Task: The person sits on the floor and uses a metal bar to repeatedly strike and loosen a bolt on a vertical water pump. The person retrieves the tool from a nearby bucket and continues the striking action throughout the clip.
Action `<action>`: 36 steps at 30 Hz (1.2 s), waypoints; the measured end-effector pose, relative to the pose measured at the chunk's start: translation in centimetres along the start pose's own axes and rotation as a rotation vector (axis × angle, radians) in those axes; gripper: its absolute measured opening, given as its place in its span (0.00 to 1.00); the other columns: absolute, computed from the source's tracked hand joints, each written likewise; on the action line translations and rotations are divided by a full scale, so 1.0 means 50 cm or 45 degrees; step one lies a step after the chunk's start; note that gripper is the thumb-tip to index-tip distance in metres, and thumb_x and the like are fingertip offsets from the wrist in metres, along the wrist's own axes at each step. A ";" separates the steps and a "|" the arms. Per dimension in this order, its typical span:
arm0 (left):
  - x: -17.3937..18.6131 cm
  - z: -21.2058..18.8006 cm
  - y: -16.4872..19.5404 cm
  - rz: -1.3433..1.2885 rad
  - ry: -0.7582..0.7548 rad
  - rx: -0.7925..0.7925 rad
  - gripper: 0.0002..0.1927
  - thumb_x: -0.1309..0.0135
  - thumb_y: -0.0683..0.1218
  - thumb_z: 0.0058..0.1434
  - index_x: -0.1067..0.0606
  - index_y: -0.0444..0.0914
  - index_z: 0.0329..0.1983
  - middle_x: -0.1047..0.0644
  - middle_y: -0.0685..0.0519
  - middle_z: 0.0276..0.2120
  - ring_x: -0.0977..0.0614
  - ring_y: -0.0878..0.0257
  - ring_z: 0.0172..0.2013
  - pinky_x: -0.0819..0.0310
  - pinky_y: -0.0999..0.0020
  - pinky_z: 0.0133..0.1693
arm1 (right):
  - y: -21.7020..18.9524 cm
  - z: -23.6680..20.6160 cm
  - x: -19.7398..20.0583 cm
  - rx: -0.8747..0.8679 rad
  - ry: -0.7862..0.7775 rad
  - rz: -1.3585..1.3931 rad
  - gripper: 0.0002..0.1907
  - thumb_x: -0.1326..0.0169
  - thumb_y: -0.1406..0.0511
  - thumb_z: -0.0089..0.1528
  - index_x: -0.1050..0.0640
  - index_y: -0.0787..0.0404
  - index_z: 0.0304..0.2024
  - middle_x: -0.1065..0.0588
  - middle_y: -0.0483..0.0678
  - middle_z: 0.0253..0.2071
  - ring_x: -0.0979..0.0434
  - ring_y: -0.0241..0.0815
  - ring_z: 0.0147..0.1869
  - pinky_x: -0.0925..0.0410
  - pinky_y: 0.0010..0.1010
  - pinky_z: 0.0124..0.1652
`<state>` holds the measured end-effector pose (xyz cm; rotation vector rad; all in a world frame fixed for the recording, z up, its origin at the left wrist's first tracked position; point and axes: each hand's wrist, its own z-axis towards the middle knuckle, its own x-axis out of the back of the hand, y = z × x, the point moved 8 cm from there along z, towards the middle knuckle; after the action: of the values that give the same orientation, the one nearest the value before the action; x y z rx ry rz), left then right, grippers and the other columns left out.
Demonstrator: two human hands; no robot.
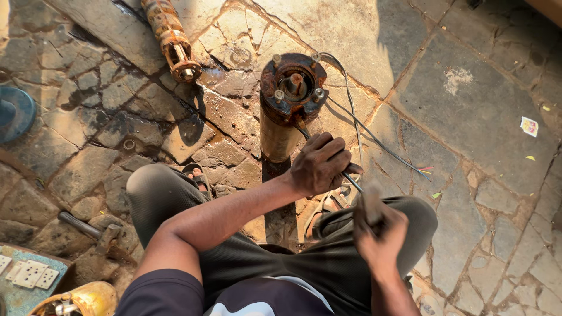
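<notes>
Head view: I look straight down at my own two arms and bent knees in dark grey trousers, over a floor of cracked stone slabs [468, 99].
Left hand: my left hand [319, 164] is curled tight round a thin dark metal rod [351, 179], knuckles up; the rod slants up to the flange and down toward my right knee.
Right hand: my right hand [379, 234] is blurred; it is closed on a short pale handle [370, 202] that stands just beside the rod's lower end. I cannot tell what kind of tool it is.
Main item: rusty upright cylindrical pump motor [281, 126], standing on end between my feet, its round rust-brown top flange [293, 88] facing the camera, with bolts round the rim and a shaft stub in the middle.
Wires: thin dark wires [374, 140] run from the flange rim out to the right across the slabs.
Upper left: second rusty orange cylindrical part [172, 41], lying on the stone, well apart from the motor.
Lower left: steel hammer with a grey handle [93, 231], lying near my left knee.
Far left: blue round disc [16, 111], part cut by the edge.
Bottom left: yellow rounded metal object [82, 299] beside a worn blue-green board [26, 278] bearing pale square tiles.
Footwear: sandals [199, 175] on both feet.
</notes>
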<state>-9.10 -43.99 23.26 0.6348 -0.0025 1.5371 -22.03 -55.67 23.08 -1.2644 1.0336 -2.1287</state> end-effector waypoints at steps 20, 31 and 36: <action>-0.010 -0.027 -0.009 0.042 -0.064 -0.015 0.17 0.44 0.55 0.68 0.29 0.38 0.32 0.32 0.50 0.34 0.28 0.52 0.36 0.34 0.54 0.41 | 0.021 -0.034 0.018 0.362 0.467 -0.032 0.11 0.49 0.67 0.68 0.26 0.65 0.30 0.31 0.44 0.21 0.29 0.37 0.25 0.35 0.31 0.31; -0.008 -0.057 0.026 -0.017 -0.207 -0.254 0.14 0.44 0.53 0.65 0.26 0.37 0.32 0.29 0.51 0.33 0.27 0.54 0.36 0.33 0.57 0.39 | 0.063 -0.034 -0.032 0.410 0.318 0.250 0.17 0.48 0.75 0.62 0.35 0.64 0.20 0.37 0.46 0.18 0.36 0.38 0.19 0.41 0.31 0.24; -0.035 -0.041 0.011 0.058 -0.308 -0.191 0.19 0.45 0.53 0.66 0.29 0.40 0.22 0.30 0.53 0.23 0.28 0.57 0.26 0.35 0.59 0.29 | 0.079 -0.035 -0.043 0.327 0.310 0.204 0.11 0.47 0.77 0.60 0.30 0.69 0.22 0.34 0.48 0.18 0.34 0.38 0.19 0.41 0.28 0.24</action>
<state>-10.53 -44.86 21.07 0.7005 -0.3147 1.4798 -22.55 -55.96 18.29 -0.7916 0.8863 -2.2418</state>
